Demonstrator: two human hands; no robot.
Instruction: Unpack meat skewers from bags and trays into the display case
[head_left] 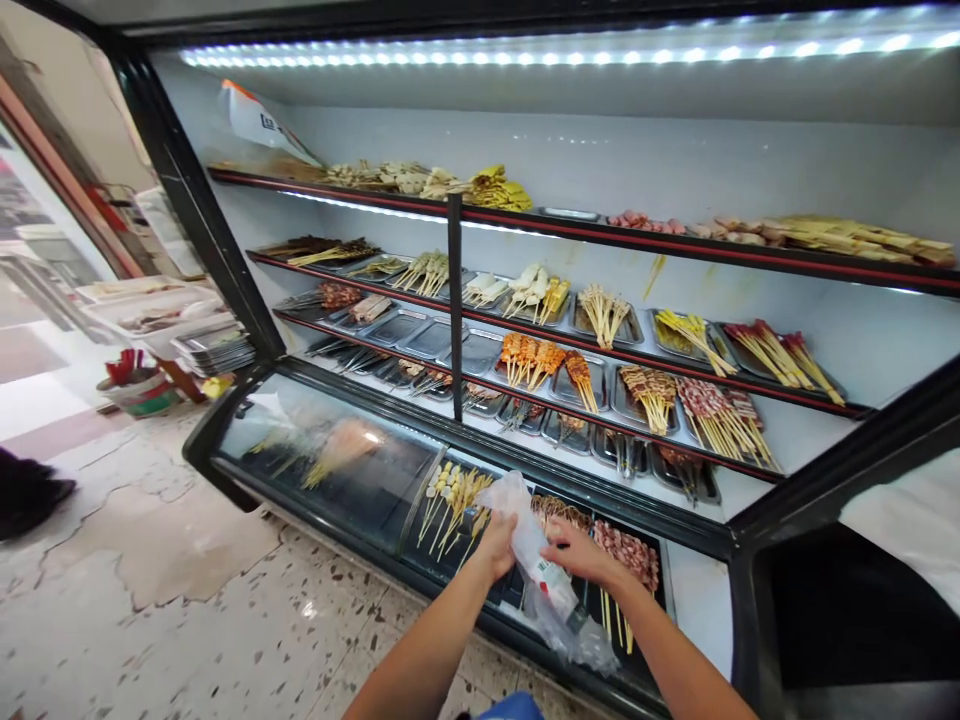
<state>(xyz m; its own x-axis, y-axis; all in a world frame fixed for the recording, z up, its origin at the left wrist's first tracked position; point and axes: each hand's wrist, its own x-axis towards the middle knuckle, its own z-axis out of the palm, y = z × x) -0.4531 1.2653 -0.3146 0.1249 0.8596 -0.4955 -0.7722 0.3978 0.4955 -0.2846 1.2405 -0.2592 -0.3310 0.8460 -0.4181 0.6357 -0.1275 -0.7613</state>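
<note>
A clear plastic bag [529, 540] hangs in front of the lower part of a display fridge, and my left hand [497, 547] is closed on its left side near the top. Green and red print shows on a white part of the bag, and something dark sits toward its lower end. My right hand [581, 553] is at the bag's right side, fingers bent and apart; whether they touch the plastic is hard to see. Behind the bag lie meat skewers [626, 555] on a dark tray. Left of the bag are yellow and brown skewers [454, 495].
Shelves [600, 240] above carry metal trays of skewers. Sloped glass [315, 450] covers the lower left section. A dark upright post [454, 310] divides the front. On the floor at left stand a bucket [142, 390] and stacked trays [215, 348]; a person's dark shoe [37, 495] is farther left.
</note>
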